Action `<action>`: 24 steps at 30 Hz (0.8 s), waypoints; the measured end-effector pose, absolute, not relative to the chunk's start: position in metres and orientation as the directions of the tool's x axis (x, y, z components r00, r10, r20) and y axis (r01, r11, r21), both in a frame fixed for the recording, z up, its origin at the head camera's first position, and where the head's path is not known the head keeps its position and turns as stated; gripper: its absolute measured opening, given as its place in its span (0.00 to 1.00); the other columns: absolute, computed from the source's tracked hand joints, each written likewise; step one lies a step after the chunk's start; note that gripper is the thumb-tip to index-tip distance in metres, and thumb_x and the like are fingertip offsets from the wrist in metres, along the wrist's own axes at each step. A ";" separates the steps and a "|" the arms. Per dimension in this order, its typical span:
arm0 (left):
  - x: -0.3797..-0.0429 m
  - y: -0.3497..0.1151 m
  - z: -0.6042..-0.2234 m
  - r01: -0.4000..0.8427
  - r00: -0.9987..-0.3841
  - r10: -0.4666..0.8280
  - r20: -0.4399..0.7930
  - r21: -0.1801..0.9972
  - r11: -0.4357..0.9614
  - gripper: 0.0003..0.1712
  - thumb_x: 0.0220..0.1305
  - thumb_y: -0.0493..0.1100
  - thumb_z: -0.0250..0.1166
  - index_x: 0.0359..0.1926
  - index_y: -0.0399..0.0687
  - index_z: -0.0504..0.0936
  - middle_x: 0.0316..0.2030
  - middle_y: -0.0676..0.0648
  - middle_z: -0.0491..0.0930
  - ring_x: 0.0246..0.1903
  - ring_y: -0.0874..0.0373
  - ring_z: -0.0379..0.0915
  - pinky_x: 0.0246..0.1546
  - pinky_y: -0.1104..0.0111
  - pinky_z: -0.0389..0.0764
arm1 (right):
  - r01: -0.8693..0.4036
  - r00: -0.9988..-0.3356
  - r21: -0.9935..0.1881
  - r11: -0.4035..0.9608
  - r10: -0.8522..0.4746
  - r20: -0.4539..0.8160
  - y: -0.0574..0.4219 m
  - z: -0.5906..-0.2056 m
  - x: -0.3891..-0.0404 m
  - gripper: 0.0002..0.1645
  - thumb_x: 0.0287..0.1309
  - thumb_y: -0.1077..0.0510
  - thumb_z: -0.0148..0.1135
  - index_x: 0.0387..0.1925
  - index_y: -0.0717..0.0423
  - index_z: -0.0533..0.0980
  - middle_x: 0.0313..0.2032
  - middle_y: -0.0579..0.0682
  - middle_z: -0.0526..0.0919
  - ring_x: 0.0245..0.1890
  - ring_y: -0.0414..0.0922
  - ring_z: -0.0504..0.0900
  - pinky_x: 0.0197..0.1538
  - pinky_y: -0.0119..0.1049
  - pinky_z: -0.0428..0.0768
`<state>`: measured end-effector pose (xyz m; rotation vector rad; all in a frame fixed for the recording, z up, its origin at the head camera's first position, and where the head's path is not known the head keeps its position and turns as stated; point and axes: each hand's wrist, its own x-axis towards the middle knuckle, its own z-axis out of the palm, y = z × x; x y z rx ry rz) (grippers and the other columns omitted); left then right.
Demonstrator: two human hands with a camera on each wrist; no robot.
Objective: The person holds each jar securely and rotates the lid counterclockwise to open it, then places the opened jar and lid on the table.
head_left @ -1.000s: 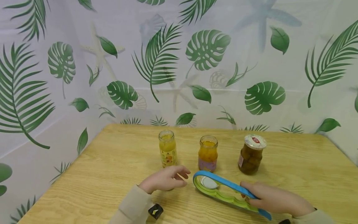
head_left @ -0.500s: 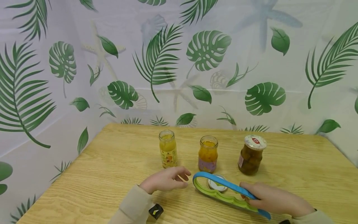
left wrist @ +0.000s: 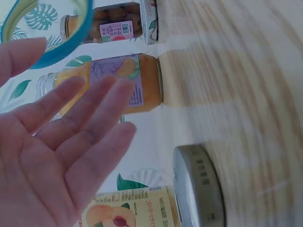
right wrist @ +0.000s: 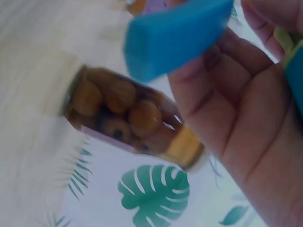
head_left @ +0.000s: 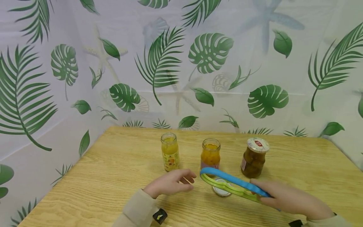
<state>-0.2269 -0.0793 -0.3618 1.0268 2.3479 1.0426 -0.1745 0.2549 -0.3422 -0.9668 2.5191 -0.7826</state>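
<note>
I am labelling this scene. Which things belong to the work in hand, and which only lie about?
In the work:
right hand gripping the blue-and-green plastic jar opener
loose round white metal lid on the table
lidless orange-filled glass jar

Lying about:
lidless yellow-filled glass jar
dark-filled jar with lid on
open left hand

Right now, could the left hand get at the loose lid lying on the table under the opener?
Probably yes: the left hand is open beside the lid, bare table between, though the opener hangs partly over it.
</note>
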 end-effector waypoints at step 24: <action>-0.226 0.021 -0.355 0.472 -0.740 0.656 0.148 0.809 0.350 0.21 0.59 0.44 0.59 0.52 0.41 0.70 0.49 0.48 0.72 0.49 0.61 0.67 0.45 0.71 0.71 | -0.602 -0.799 -0.414 0.683 -0.512 0.317 0.294 -0.312 -0.162 0.14 0.52 0.71 0.56 0.32 0.53 0.63 0.20 0.36 0.62 0.17 0.30 0.59 0.17 0.29 0.60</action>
